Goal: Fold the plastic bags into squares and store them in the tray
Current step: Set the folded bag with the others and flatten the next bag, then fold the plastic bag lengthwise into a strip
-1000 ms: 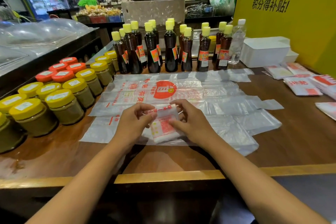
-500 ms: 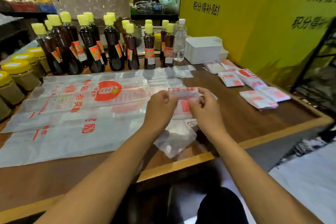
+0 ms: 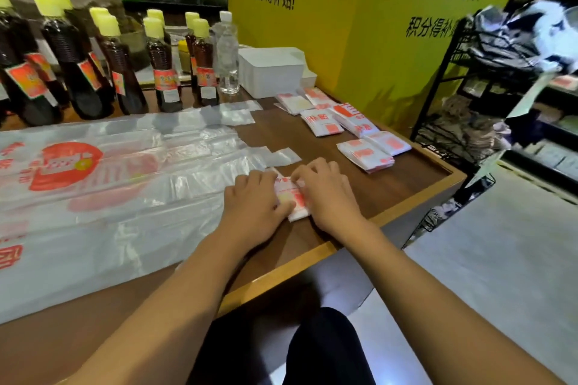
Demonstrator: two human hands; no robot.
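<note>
Both hands are lying on one folded bag (image 3: 292, 197) near the table's (image 3: 391, 197) right edge: the left hand (image 3: 255, 201) and right hand (image 3: 325, 192) are pinching it with curled fingers. Other folded squares (image 3: 364, 155) are lying farther right, the white tray (image 3: 270, 72) beyond.
</note>
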